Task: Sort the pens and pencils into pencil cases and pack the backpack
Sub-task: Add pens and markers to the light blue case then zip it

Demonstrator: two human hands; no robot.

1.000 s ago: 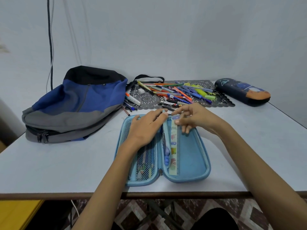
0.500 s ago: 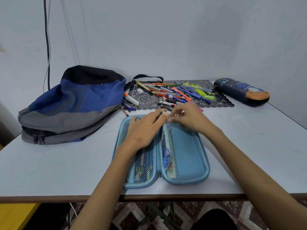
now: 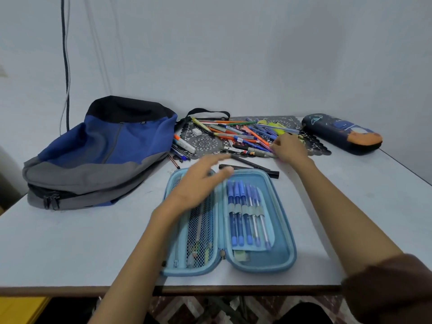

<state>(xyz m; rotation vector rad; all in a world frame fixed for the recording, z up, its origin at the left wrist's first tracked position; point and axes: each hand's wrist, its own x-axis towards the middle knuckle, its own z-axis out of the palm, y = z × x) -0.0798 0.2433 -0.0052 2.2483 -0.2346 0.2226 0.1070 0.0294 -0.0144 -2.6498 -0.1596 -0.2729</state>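
blue pencil case laid open for loading; left hand above, fingers straight; right hand at pen pile for another, grip unclear.

Left grip: palm down, fingers straight and loosely spread, pointing away and to the right. Outline blurred. Holds nothing. Left forearm bare, coming in from lower centre.

Right grip: farther out than the left, back of hand up, fingers curled downward. Cannot tell whether they pinch anything. Right arm stretched forward, bare up to a dark sleeve near the elbow.
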